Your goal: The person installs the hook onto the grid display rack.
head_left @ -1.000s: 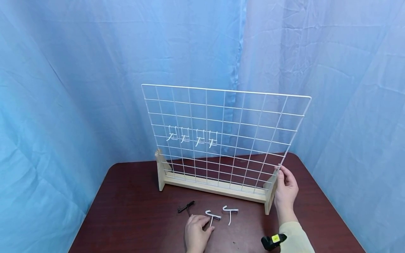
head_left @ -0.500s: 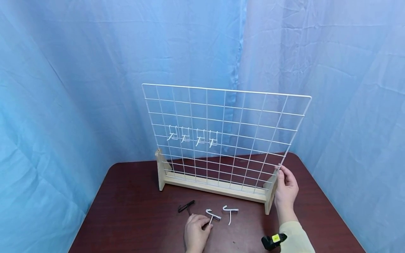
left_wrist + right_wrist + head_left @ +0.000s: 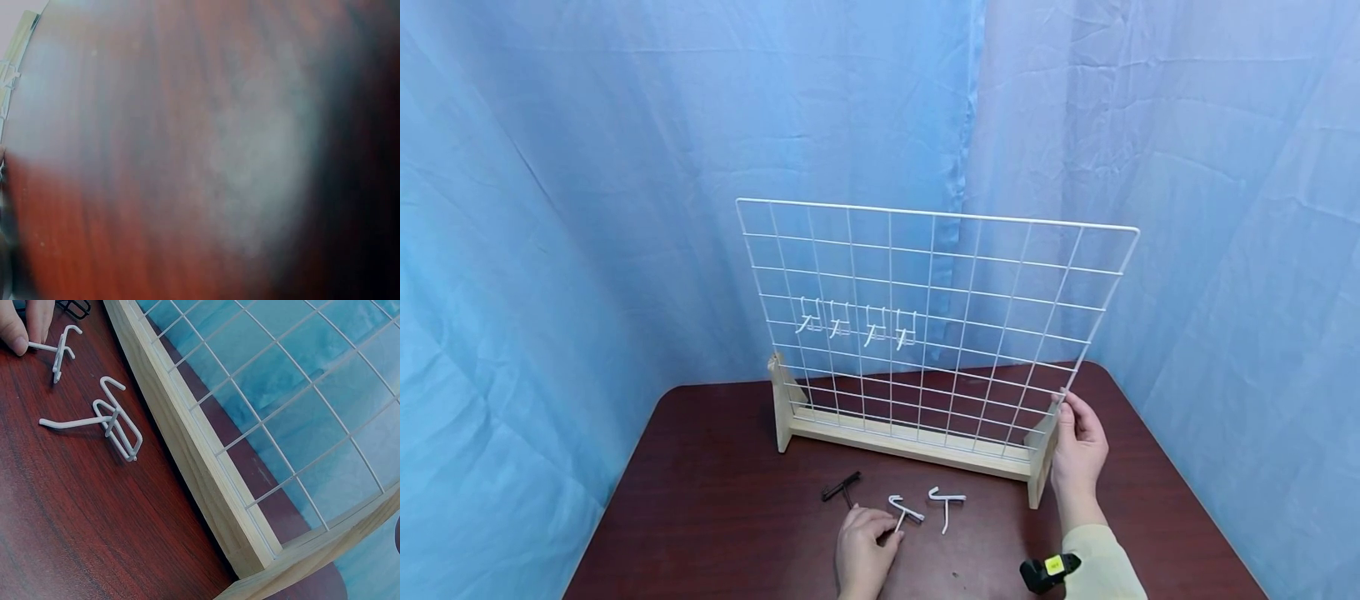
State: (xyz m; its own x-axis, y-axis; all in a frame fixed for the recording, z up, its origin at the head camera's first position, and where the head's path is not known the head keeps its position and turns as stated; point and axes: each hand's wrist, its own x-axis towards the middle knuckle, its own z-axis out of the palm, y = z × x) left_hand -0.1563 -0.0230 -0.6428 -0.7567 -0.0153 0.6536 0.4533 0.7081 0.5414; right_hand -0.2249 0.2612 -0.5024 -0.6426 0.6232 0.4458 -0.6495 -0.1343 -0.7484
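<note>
My left hand (image 3: 863, 553) is low over the table, thumb and fingers pinching the prong of a white wire hook (image 3: 910, 513). The right wrist view shows this pinch at the prong's end, with the hook (image 3: 60, 356) beside a second white hook (image 3: 75, 424). Just beyond the left fingers lies a black hook (image 3: 842, 486). At the right side of a white wire grid panel (image 3: 936, 214), my right hand (image 3: 1078, 458) grips the panel's edge by the top of the wooden stand's (image 3: 910, 452) end piece. Its far fingers are partly hidden behind it.
Several white hooks (image 3: 871, 337) hang in a row on the grid's left half. The dark red-brown table (image 3: 700, 500) has blue curtains (image 3: 625, 167) behind and beside it. A black wrist device (image 3: 1037, 575) sits at the right sleeve. Blurred tabletop (image 3: 156, 156) fills the left wrist view.
The left thumb has drawn in slightly onto the white hook's prong, and that hook has shifted very little. The right hand and the grid panel hold still.
</note>
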